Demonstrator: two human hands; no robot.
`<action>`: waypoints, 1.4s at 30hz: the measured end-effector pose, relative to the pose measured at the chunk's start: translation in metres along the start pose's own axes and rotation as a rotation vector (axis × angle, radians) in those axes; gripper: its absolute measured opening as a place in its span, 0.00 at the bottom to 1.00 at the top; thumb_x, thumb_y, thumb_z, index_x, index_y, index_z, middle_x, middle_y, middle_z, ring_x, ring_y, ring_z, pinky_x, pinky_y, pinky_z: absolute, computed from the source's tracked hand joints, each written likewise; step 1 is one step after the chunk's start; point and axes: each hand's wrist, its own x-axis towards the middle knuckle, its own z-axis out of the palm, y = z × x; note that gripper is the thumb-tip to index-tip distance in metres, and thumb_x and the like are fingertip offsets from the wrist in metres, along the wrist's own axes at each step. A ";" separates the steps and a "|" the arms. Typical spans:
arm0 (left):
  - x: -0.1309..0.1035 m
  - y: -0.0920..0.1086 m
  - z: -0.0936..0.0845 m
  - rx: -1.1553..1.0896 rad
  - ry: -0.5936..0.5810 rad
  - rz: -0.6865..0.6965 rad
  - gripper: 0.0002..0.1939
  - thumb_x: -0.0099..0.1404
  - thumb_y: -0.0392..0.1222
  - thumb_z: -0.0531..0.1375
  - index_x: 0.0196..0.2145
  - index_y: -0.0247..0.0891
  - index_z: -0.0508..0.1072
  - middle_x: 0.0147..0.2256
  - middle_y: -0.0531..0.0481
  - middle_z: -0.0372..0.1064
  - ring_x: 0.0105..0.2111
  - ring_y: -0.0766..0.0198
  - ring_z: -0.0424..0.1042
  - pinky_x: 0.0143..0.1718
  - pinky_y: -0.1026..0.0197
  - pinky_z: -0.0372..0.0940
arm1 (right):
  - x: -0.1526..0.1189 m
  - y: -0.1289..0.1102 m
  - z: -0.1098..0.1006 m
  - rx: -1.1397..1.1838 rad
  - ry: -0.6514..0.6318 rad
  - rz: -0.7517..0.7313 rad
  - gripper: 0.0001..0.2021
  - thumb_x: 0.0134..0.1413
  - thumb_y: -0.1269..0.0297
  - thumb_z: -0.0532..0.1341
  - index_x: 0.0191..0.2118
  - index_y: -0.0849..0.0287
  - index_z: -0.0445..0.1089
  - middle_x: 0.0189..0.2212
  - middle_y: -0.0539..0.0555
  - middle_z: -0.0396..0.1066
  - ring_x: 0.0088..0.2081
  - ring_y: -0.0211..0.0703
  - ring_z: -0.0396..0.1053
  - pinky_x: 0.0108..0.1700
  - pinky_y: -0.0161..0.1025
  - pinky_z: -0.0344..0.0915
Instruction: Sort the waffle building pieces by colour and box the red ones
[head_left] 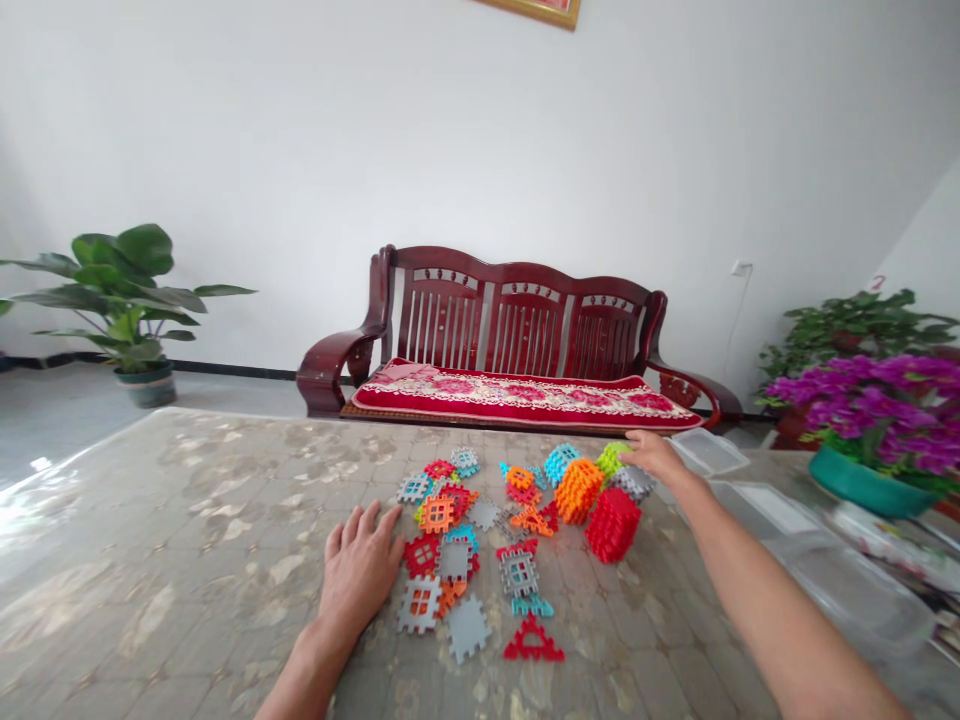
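Note:
My left hand lies palm down on the table, fingers spread, beside a loose spread of plastic interlocking building tiles. Nearest to it are a red window tile and an orange window tile. Farther off, my right hand has its fingertips at the edge of a stack of green tiles and seems to grip it; the small gap between fingers is hard to make out. Around that stack stand grey tiles, blue tiles, orange tiles and red tiles. A red triangular tile lies closest to me.
Clear plastic boxes and a lid lie along the right side of the patterned tablecloth. Purple flowers in a teal pot stand at the right. Beyond the table is a wooden bench; a potted plant stands left.

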 end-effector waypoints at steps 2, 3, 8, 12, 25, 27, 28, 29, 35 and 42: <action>0.000 -0.001 0.001 -0.005 0.004 0.001 0.23 0.67 0.45 0.49 0.58 0.45 0.68 0.60 0.44 0.62 0.61 0.49 0.56 0.60 0.46 0.49 | -0.002 -0.002 -0.002 0.011 -0.021 0.018 0.28 0.30 0.65 0.71 0.45 0.65 0.74 0.38 0.62 0.77 0.38 0.52 0.76 0.39 0.41 0.71; 0.000 -0.001 0.002 -0.008 0.005 0.000 0.23 0.67 0.45 0.49 0.58 0.45 0.68 0.60 0.44 0.62 0.61 0.49 0.56 0.60 0.46 0.49 | -0.003 -0.004 -0.004 0.020 -0.024 0.018 0.27 0.31 0.65 0.70 0.45 0.64 0.74 0.39 0.62 0.77 0.39 0.52 0.76 0.40 0.41 0.71; 0.000 0.002 -0.002 -0.014 -0.009 -0.011 0.23 0.67 0.44 0.50 0.58 0.45 0.68 0.60 0.44 0.62 0.61 0.49 0.56 0.60 0.45 0.48 | -0.017 -0.042 -0.009 0.083 0.007 -0.056 0.22 0.44 0.64 0.63 0.49 0.63 0.71 0.46 0.62 0.74 0.48 0.48 0.73 0.50 0.42 0.67; -0.001 0.005 -0.008 -0.047 -0.036 -0.031 0.22 0.67 0.46 0.50 0.57 0.45 0.68 0.60 0.44 0.61 0.61 0.50 0.55 0.61 0.46 0.47 | -0.068 -0.095 0.021 0.196 -0.098 -0.284 0.22 0.51 0.60 0.59 0.53 0.59 0.69 0.49 0.58 0.73 0.48 0.45 0.72 0.52 0.42 0.66; -0.002 -0.001 -0.033 -0.258 -0.425 0.188 0.63 0.41 0.59 0.67 0.68 0.39 0.43 0.68 0.34 0.40 0.67 0.45 0.39 0.64 0.42 0.35 | -0.168 -0.136 0.164 -0.223 -0.164 -0.277 0.25 0.56 0.59 0.56 0.59 0.58 0.63 0.62 0.62 0.58 0.63 0.59 0.53 0.63 0.56 0.49; -0.004 0.005 -0.038 -0.214 -0.490 0.210 0.68 0.36 0.58 0.69 0.68 0.38 0.41 0.68 0.32 0.36 0.68 0.44 0.34 0.64 0.41 0.33 | -0.169 -0.141 0.165 -0.185 -0.210 -0.309 0.25 0.58 0.59 0.53 0.60 0.61 0.63 0.63 0.63 0.56 0.64 0.58 0.51 0.64 0.55 0.48; -0.005 0.008 -0.039 -0.209 -0.525 0.227 0.68 0.36 0.59 0.68 0.69 0.37 0.40 0.68 0.32 0.35 0.68 0.44 0.33 0.65 0.41 0.32 | -0.169 -0.143 0.164 -0.154 -0.242 -0.334 0.25 0.59 0.58 0.52 0.60 0.62 0.62 0.63 0.63 0.56 0.64 0.56 0.51 0.64 0.54 0.49; -0.005 0.011 -0.039 -0.204 -0.544 0.237 0.69 0.36 0.59 0.68 0.69 0.37 0.39 0.68 0.33 0.34 0.68 0.44 0.33 0.65 0.41 0.32 | -0.170 -0.144 0.161 -0.124 -0.263 -0.358 0.25 0.60 0.58 0.50 0.60 0.63 0.62 0.63 0.63 0.56 0.64 0.54 0.51 0.64 0.53 0.49; -0.007 0.020 -0.032 -0.203 -0.470 0.228 0.64 0.39 0.61 0.66 0.68 0.39 0.44 0.68 0.35 0.38 0.68 0.45 0.35 0.65 0.41 0.33 | -0.173 -0.129 0.152 -0.115 -0.162 -0.329 0.24 0.60 0.59 0.50 0.58 0.63 0.64 0.61 0.63 0.59 0.64 0.54 0.52 0.65 0.54 0.47; -0.016 0.034 -0.024 -0.242 -0.274 0.263 0.50 0.51 0.64 0.61 0.66 0.40 0.53 0.67 0.35 0.45 0.67 0.48 0.43 0.65 0.45 0.38 | -0.190 -0.123 0.129 0.008 -0.292 -0.407 0.30 0.56 0.50 0.57 0.63 0.55 0.58 0.65 0.59 0.53 0.65 0.51 0.50 0.64 0.53 0.49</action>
